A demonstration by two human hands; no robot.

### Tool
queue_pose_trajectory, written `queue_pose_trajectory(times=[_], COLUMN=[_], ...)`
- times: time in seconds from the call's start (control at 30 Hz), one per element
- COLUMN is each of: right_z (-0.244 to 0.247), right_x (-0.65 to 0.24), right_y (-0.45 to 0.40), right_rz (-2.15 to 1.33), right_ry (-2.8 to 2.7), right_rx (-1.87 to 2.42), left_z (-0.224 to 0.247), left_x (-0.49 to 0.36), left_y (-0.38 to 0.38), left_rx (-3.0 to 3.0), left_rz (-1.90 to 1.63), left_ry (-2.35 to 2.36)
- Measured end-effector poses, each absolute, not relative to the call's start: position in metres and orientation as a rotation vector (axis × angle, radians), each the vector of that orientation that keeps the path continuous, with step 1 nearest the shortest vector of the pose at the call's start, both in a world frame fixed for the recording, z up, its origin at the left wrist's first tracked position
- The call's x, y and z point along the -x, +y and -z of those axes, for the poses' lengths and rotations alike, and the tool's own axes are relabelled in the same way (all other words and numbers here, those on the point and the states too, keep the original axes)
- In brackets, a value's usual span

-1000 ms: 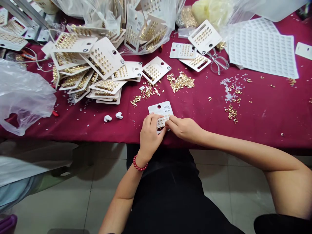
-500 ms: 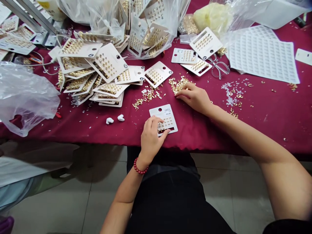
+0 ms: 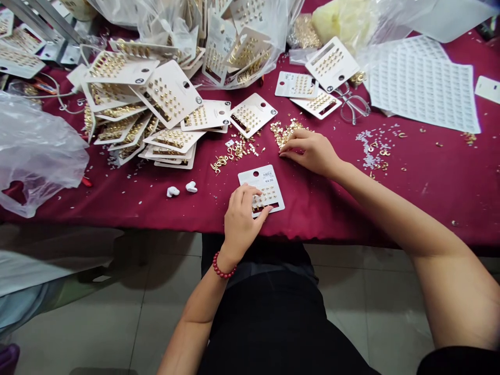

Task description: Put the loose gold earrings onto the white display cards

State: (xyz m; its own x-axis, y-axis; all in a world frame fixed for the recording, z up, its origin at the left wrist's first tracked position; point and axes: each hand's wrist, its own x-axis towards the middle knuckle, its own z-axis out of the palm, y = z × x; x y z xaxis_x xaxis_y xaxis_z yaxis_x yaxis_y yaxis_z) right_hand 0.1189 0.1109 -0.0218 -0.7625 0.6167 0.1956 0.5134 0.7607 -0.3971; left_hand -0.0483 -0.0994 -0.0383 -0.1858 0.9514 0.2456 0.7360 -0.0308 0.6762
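Observation:
A white earring card with a price label and rows of small gold pieces lies flat near the table's front edge. My left hand rests on its left and lower part, fingers apart, thumb at the lower slot. Up and to the right, my right hand touches the edge of a heap of small gold pieces. Its thumb and forefinger are close together at the tips; whatever is between them is too small to make out. Loose gold hooks and bits lie left of the heap.
Stacked earring cards and a filled plastic bag stand behind on the left. White earbuds lie left of my left hand. Glasses, a label sheet and scattered bits are on the right.
The view has shifted slightly. My right hand's fingertips have moved a little on the near side of the gold heap; my left hand stays on the card.

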Motion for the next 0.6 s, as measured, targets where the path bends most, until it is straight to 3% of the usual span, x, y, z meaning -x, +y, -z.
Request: queue_pose_trajectory(times=[0.33, 0.6], right_z=[0.004, 0.020], right_x=[-0.109, -0.111], right_y=[0.010, -0.013], right_rz=[-0.724, -0.645], right_ry=[-2.488, -2.517], right_rx=[0.716, 0.714], left_z=[0.038, 0.036], left_x=[0.048, 0.047], left_y=[-0.099, -0.099], left_rx=[-1.787, -1.781], left_rz=[-1.046, -1.044], left_ry=[1.966, 1.952])
